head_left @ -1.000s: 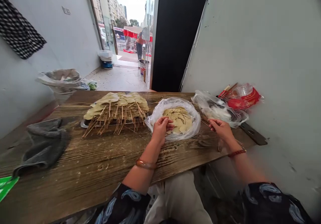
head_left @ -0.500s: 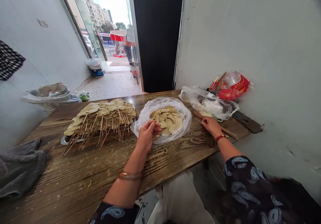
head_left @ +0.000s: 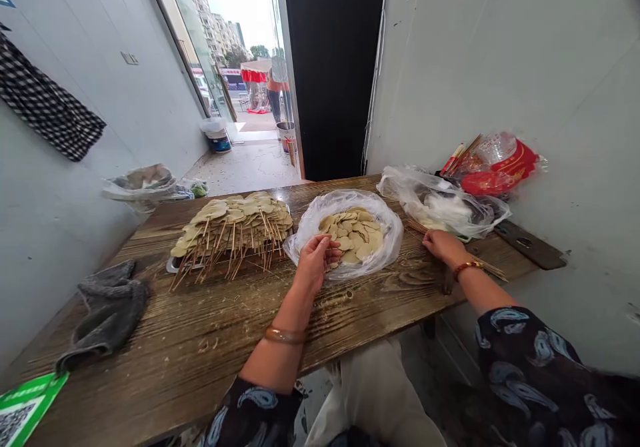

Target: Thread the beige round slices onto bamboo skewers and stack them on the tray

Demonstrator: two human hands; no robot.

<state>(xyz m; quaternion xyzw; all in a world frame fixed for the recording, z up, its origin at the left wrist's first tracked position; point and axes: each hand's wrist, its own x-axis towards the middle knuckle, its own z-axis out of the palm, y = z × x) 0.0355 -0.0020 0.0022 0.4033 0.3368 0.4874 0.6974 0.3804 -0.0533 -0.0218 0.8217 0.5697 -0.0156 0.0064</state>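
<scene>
My left hand [head_left: 316, 260] is at the near left rim of a clear plastic bag [head_left: 395, 233], its fingers curled in and the thumb against the index finger. What those fingers hold, if anything, is hidden. Thin pale slices, like potato [head_left: 357, 230], fill the opened bag. To the right, my right hand [head_left: 447, 247] is closed over a bundle of thin wooden skewers [head_left: 493, 270] lying on the table. Left of the bag, a heap of skewered slices [head_left: 235, 220] is stacked on a metal tray [head_left: 173, 265], sticks pointing toward me.
The wooden table [head_left: 240, 327] also bears a grey cloth [head_left: 113, 307] and a green card with a printed code [head_left: 27, 407] at left. Behind my right hand are a plastic bag [head_left: 450, 210], red packaging [head_left: 505, 170] and a dark phone-like object [head_left: 533, 245] by the wall.
The view has turned left, so everything sits further right and the green card has come into sight. Both hands keep nearly the same places over the bag and the skewers.
</scene>
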